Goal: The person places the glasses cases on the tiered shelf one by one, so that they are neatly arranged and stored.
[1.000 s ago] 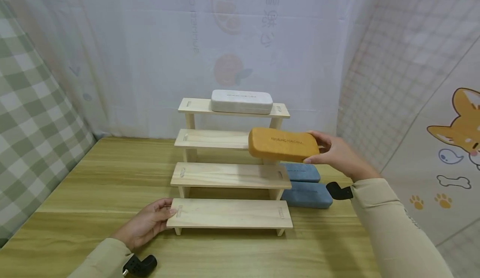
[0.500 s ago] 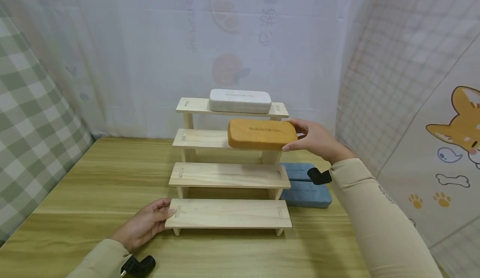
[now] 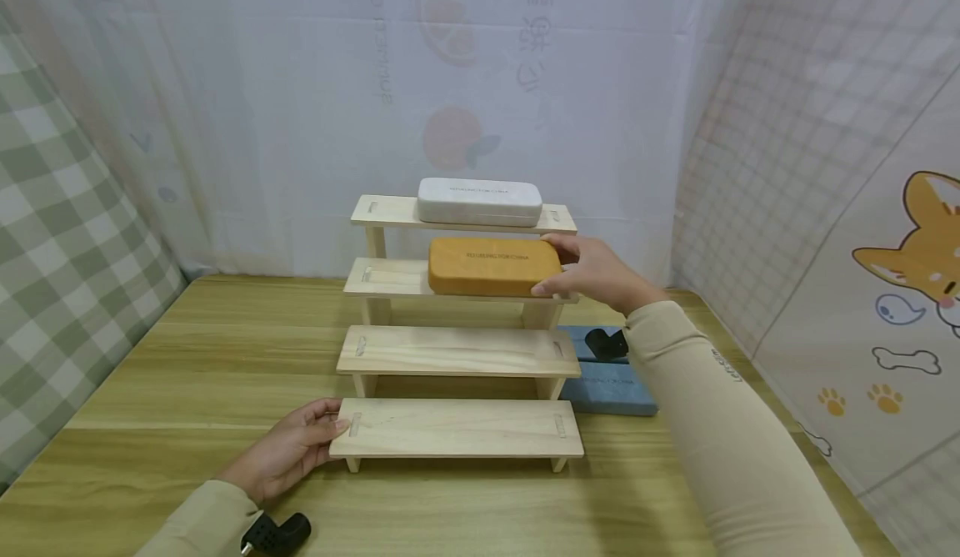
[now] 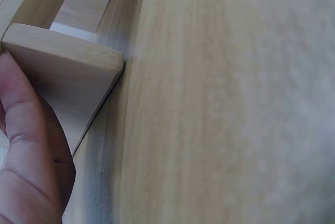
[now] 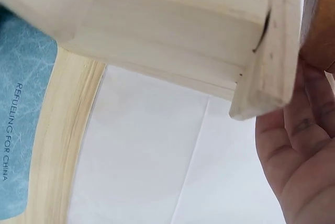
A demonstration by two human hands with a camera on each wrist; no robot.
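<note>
A four-step wooden display stand (image 3: 457, 428) stands on the table. My right hand (image 3: 600, 273) grips the right end of a mustard-yellow glasses case (image 3: 495, 269), thumb at the front and fingers behind. The case sits at the second step from the top, lying lengthwise. In the right wrist view only a brown edge of that case (image 5: 320, 35) shows beside the shelf end. My left hand (image 3: 292, 449) holds the left end of the lowest step, thumb over its edge. A white glasses case (image 3: 480, 204) rests on the top step.
Two blue glasses cases (image 3: 609, 388) lie on the table right of the stand, partly behind it and my right wrist. A white curtain (image 3: 300, 123) hangs behind. Green checked cloth (image 3: 67, 273) borders the left; a printed sheet (image 3: 825, 290) borders the right.
The right hand has carried the yellow case leftward and back, from beside the stand to the second step from the top. The left hand keeps its hold on the stand.
</note>
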